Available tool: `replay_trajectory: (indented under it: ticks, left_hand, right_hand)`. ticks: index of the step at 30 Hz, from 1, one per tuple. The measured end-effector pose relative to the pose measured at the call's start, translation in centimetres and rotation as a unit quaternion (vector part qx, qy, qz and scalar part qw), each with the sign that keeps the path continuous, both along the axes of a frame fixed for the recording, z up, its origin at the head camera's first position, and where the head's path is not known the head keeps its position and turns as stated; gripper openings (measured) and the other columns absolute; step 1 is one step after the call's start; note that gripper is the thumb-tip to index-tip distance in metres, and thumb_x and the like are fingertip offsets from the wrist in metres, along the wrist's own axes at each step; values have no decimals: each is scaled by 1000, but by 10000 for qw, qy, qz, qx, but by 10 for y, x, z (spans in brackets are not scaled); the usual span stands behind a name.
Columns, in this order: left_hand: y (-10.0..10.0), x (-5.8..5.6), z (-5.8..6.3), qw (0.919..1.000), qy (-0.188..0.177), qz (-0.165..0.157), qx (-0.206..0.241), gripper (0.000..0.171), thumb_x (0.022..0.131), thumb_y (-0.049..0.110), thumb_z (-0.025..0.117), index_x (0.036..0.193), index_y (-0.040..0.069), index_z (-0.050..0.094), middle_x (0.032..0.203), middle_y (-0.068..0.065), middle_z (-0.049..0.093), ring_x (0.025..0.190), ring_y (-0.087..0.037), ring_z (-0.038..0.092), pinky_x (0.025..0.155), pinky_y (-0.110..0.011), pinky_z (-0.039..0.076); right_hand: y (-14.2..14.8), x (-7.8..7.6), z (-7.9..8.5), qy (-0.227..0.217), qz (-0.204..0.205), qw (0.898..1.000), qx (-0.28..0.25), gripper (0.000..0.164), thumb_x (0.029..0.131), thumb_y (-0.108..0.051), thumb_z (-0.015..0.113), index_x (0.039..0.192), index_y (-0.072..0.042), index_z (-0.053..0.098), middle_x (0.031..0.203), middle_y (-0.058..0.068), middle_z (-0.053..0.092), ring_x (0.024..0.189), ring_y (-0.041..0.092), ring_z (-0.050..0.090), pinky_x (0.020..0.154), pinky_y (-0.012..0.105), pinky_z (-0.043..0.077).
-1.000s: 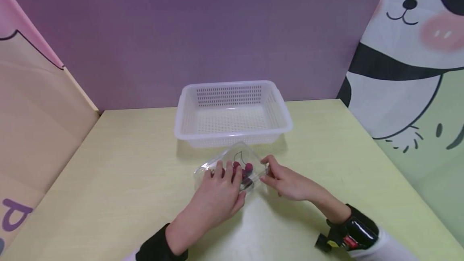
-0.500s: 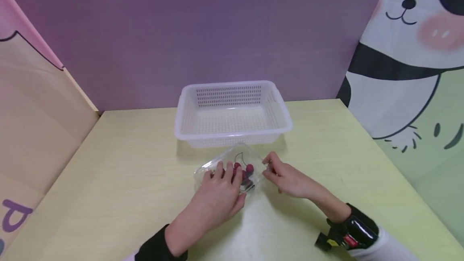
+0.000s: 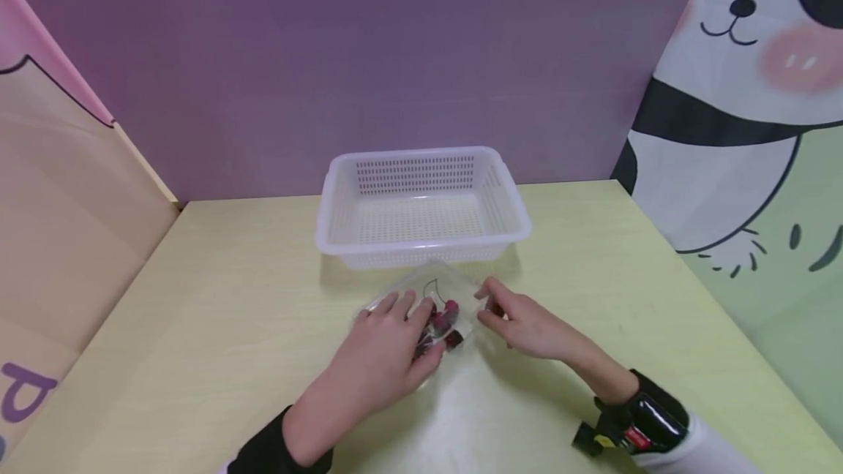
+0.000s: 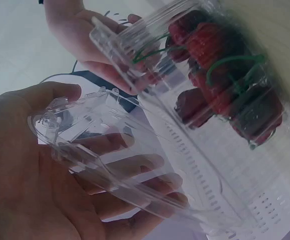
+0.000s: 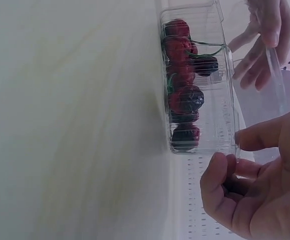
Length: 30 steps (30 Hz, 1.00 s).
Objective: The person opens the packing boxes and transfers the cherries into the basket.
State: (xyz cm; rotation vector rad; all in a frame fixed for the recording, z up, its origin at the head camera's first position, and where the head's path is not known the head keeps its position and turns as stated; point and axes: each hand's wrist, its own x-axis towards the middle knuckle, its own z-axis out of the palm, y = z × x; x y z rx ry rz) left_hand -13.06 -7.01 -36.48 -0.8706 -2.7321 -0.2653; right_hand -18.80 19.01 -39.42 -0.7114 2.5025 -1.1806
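Observation:
A clear plastic clamshell box [image 5: 216, 105] stands on the table in front of the basket, holding several dark red cherries [image 5: 181, 75] with green stems. Its clear lid [image 4: 102, 117] is lifted partway off the base. My left hand [image 3: 378, 360] holds the lid, the thumb at its edge and the fingers showing through the plastic in the left wrist view. At the box's right end, my right hand [image 3: 527, 324] pinches the rim of the base between thumb and fingers. The left hand hides part of the box in the head view.
A white perforated plastic basket [image 3: 421, 247] stands just behind the box, near the purple back wall [image 3: 395, 64]. Printed cloth panels flank the pale wooden table [image 3: 244, 291] on both sides.
My left hand has shifted slightly left, and the lid looks more raised, with more cherries showing beside the hand. The right hand, box and basket stay almost in place.

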Motion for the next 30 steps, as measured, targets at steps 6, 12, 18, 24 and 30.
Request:
replay_trajectory:
  ticks: [6, 12, 18, 24, 30]
  left_hand:
    - [-7, 1, 8, 9983, -41, -48, 581, 46, 95, 44, 69, 123, 8, 69, 116, -15, 70, 104, -34, 68, 77, -49, 60]
    - [-12, 3, 19, 9955, -303, -19, 902, 49, 98, 41, 66, 132, 5, 67, 121, -15, 69, 107, -32, 68, 84, -47, 59]
    - [-16, 5, 26, 9937, -315, -118, 1066, 46, 101, 38, 64, 137, 10, 65, 119, -7, 69, 102, -23, 69, 80, -42, 59]
    - [-16, 7, 30, 9924, -259, -193, 1192, 43, 101, 35, 64, 135, 9, 67, 117, -5, 70, 94, -17, 68, 78, -37, 60]
    - [-19, 7, 35, 9912, -204, -144, 1303, 43, 102, 31, 63, 137, 6, 64, 117, -7, 70, 99, -20, 70, 81, -37, 60]
  right_hand:
    - [-1, 0, 0, 46, 1, 10000, 50, 22, 107, -13, 53, 125, -3, 50, 86, 11, 61, 61, 21, 58, 50, 32, 51]
    - [-2, 0, 2, 273, -13, 9995, 180, 22, 104, -9, 55, 126, -3, 54, 82, 8, 60, 64, 17, 54, 53, 30, 48]
    - [-2, 0, 2, 279, -14, 9994, 183, 25, 104, -9, 54, 128, -3, 55, 77, 2, 56, 64, 16, 52, 52, 29, 46]
    - [-2, 1, 0, 3, -56, 9999, 138, 27, 105, -9, 52, 131, -3, 54, 79, 9, 58, 58, 17, 56, 50, 32, 52]
    - [-2, 1, 1, -29, -27, 9999, 129, 29, 104, -8, 52, 132, -2, 54, 82, 11, 60, 58, 18, 58, 51, 33, 53]
